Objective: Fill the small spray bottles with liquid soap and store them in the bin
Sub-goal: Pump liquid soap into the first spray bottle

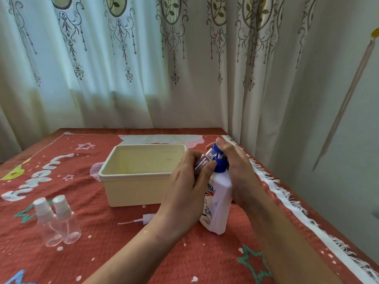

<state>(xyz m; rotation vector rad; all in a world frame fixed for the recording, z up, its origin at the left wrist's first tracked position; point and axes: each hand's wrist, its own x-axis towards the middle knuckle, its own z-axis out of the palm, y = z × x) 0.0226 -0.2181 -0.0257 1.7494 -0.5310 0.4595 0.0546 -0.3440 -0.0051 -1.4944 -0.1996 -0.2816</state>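
Two capped spray bottles [58, 220] stand near left on the red cloth [106, 249]. A loose sprayer head [146, 218] lies by the left wrist. The left hand [184, 191] pinches an uncapped small bottle [202, 161], tilted, mouth at the blue pump [218, 160] of the white soap bottle [217, 206]. The right hand [238, 171] curls over the pump, probably pressing. The cream bin [133, 189] sits just behind.

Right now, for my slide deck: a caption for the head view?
Left hand holds an uncapped spray bottle at the soap pump, right hand gripping it.

Domestic room: embroidered floral curtains [127, 58] cover the rear wall; a fringed red patterned cloth [106, 238] covers the table [143, 130].
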